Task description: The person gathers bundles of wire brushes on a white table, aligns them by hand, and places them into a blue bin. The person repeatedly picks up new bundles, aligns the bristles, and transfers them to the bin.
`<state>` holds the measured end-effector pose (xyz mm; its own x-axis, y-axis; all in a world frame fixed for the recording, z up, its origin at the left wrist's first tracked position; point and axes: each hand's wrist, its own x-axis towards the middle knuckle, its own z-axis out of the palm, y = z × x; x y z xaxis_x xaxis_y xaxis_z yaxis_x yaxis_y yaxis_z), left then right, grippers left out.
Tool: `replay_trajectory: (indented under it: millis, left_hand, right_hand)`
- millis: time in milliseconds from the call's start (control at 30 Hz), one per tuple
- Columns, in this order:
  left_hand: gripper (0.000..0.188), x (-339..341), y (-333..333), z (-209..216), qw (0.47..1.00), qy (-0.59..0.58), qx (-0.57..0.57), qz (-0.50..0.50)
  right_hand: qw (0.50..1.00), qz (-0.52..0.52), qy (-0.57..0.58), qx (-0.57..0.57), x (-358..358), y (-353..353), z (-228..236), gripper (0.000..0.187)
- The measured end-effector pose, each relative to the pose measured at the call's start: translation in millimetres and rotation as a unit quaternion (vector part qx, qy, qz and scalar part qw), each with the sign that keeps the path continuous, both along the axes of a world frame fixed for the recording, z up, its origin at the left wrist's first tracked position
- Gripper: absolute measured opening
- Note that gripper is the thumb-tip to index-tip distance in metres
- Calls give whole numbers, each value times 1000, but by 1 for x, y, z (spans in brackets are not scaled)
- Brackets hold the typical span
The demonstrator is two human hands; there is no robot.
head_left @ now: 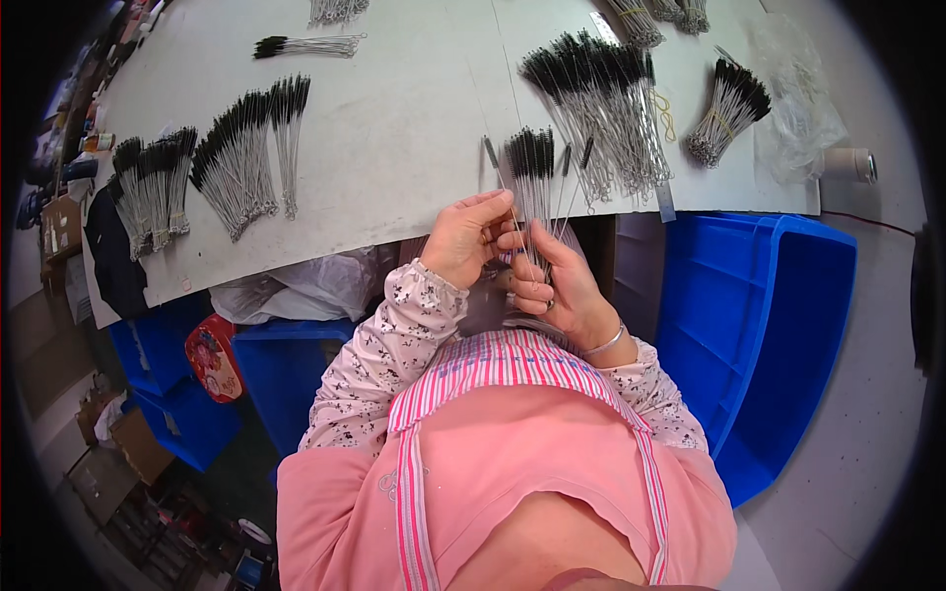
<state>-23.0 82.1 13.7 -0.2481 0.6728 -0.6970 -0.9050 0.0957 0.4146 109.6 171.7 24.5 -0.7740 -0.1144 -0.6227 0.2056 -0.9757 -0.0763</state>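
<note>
Black-bristled brushes [532,156] sit bunched in the right hand [572,284], gripped by their wire stems! Left hand [463,239], meanwhile, pinches a single brush [491,152] just beside them.

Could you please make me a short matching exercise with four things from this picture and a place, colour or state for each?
Things:
1. Right hand
2. Bracelet
3. Apron
4. Yellow bands

Descriptions:
A. Striped, pink and white
B. On the table, right of a brush pile
C. Holding several brushes
D. Silver, worn at the wrist

Right pairs: 1-C; 2-D; 3-A; 4-B
</note>
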Motion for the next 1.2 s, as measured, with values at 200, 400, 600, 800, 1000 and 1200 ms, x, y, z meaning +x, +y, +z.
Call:
replay_trajectory:
  millis: [200, 400, 600, 800, 1000, 1200]
  left_hand:
    - [12, 0, -11, -10, 999, 1, 54, -7]
    - [17, 3, -15, 9, 996, 63, 32, 50]
    - [20, -12, -48, 6, 977, 84, 2, 194]
    - [15, -21, -98, -11, 964, 58, 4, 259]
    - [15, -20, -131, -19, 951, 31, -19, 306]
    - [18, -29, -155, -19, 937, 10, -63, 342]
  right_hand:
    - [986, 58, -33, 153, -4, -6, 12, 38]
    - [924, 70, 23, 375, -17, -21, 9, 20]
    - [778, 143, 24, 611, -96, 8, 12, 22]
    - [543, 187, -11, 819, -283, 84, 22, 53]
    - [392, 190, -93, 896, -443, 93, 12, 41]
    - [269, 104, -130, 949, -503, 79, -22, 46]
